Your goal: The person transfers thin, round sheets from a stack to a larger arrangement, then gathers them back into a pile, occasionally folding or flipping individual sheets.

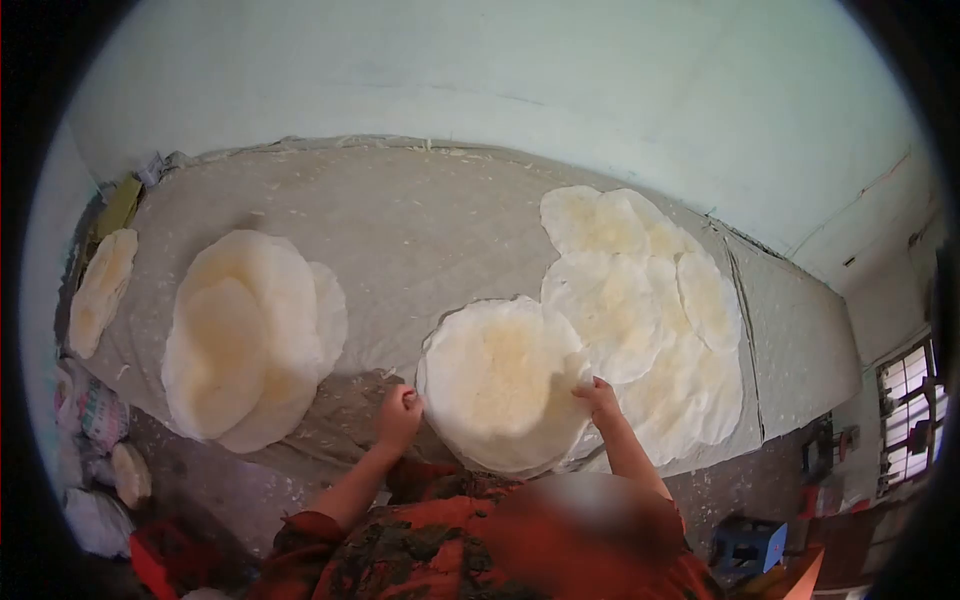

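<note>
A pale, thin round flatbread sheet (500, 375) with a yellowish middle lies in front of me, seemingly on top of other sheets, whose edges show along its rim. My left hand (400, 415) is closed at its left edge, fingers curled in a pinch. On the opposite side, my right hand (600, 402) pinches the right edge between thumb and fingers. A wide spread of overlapping flatbread sheets (610, 305) lies directly to the right, partly covered by the sheet in my hands. Another pile of flatbread sheets (225, 340) rests to the left.
A grey cloth (400, 220) covers the broad work surface, dotted with pale scraps. More sheets (103, 292) sit at its far left edge. Bags (98, 515) and a red stool (165, 560) stand on the floor at left; a blue stool (750, 545) is at right. A wall (480, 80) borders the back.
</note>
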Available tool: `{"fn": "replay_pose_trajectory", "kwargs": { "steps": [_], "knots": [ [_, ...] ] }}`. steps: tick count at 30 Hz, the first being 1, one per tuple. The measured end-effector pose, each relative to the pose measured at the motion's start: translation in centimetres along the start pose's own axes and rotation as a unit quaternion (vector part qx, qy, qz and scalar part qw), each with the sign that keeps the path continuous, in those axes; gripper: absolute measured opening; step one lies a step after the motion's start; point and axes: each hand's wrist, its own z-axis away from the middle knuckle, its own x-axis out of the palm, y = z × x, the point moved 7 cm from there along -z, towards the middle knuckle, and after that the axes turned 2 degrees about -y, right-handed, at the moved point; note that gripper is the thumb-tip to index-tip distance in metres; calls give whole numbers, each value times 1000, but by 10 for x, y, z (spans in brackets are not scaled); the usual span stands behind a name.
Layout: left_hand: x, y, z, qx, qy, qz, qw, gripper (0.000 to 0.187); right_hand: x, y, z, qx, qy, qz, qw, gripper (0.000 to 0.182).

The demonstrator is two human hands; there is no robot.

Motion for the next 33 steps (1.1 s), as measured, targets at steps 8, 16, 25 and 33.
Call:
{"fn": "replay_pose_trajectory", "kwargs": {
  "steps": [8,16,25,33],
  "knots": [
    [32,-22,6,30,-13,-44,998,45,-2,-25,43,81,-90,159,980,35],
    [22,5,-4,-114,30,-91,989,52,15,-20,22,-71,3,245,967,26],
    [19,-28,-31,-176,-29,276,944,26,214,-198,115,-286,-109,259,916,20],
    [-79,23,-1,-206,-152,686,681,30,391,-276,175,-372,-255,288,845,22]
  ]
}}
